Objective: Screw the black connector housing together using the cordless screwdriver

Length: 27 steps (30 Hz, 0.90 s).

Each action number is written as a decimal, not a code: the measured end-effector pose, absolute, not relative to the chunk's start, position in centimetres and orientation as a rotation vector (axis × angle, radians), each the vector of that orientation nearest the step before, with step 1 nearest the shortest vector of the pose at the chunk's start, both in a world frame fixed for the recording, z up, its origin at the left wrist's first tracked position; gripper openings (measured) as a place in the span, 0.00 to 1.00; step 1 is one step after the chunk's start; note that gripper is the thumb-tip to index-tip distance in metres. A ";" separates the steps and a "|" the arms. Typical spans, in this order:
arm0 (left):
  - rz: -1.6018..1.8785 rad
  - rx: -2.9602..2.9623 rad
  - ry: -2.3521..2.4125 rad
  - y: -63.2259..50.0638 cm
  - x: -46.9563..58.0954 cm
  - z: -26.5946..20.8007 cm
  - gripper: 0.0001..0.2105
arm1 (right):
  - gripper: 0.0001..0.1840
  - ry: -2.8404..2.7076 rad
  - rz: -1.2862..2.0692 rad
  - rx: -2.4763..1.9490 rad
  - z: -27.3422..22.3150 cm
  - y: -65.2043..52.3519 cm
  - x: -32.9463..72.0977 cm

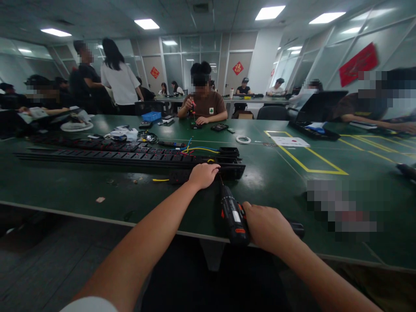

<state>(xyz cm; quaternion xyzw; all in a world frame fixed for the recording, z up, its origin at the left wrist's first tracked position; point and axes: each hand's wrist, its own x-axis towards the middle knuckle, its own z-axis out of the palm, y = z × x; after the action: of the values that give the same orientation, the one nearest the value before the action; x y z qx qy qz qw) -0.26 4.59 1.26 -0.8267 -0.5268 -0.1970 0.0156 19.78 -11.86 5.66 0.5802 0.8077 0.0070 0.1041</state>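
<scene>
My right hand [264, 223] is wrapped around the handle of a black and orange cordless drill [232, 214], which lies on its side with its bit pointing away from me. The bit reaches the near side of a long black power strip [107, 158], close to its right end. My left hand [204, 175] grips the strip there, its fingers closed over the edge beside the bit. Beside that hand lies a short black socket block [180, 175] with a yellow wire [160, 180]. The screw spot at the bit's tip is too small to make out.
Blue and yellow wires [201, 149] lie behind the strip. A white cable coil [243, 139], a blue tray [151, 116] and a paper sheet [289, 141] rest on the green table [260, 186]. Across it, a person [204, 104] works with a red screwdriver. Yellow tape marks the right side.
</scene>
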 end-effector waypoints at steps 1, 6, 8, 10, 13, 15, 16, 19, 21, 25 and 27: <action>-0.617 -2.569 -1.636 4.6 -0.3 1.3 0.18 | 0.11 2.386 0.022 1.712 5.6 -11.8 19.8; -0.607 -2.574 -1.635 4.4 -0.2 1.4 0.18 | 0.13 2.369 0.017 1.735 5.5 -11.7 19.8; -0.601 -2.575 -1.648 4.4 -0.2 1.3 0.18 | 0.13 2.370 0.006 1.735 5.5 -11.7 19.8; -0.611 -2.572 -1.644 4.4 -0.2 1.3 0.18 | 0.13 2.382 0.000 1.728 5.5 -11.7 19.8; -0.630 -2.567 -1.628 4.5 -0.2 1.3 0.18 | 0.13 2.397 -0.002 1.717 5.5 -11.7 19.9; -0.633 -2.566 -1.618 4.6 -0.3 1.2 0.18 | 0.13 2.403 0.003 1.715 5.4 -11.7 19.9; -0.633 -2.568 -1.612 4.6 -0.3 1.2 0.18 | 0.13 2.407 0.006 1.716 5.4 -11.6 20.0; -0.634 -2.569 -1.597 4.8 -0.3 1.0 0.18 | 0.12 2.412 0.011 1.718 5.3 -11.6 20.1; -0.637 -2.563 -1.590 4.9 -0.3 0.8 0.18 | 0.11 2.415 0.009 1.714 5.3 -11.5 20.1; -0.643 -2.559 -1.579 5.0 -0.3 0.7 0.18 | 0.11 2.401 -0.005 1.721 5.4 -11.6 19.9; -0.642 -2.561 -1.585 5.0 -0.3 0.7 0.18 | 0.11 2.396 -0.003 1.729 5.5 -11.6 19.9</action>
<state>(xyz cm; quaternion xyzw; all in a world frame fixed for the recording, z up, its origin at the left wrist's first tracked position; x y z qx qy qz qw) -0.33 4.97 0.72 -0.8313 -0.5143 -0.2085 0.0312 19.86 -11.63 5.52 0.5825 0.8074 -0.0010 0.0935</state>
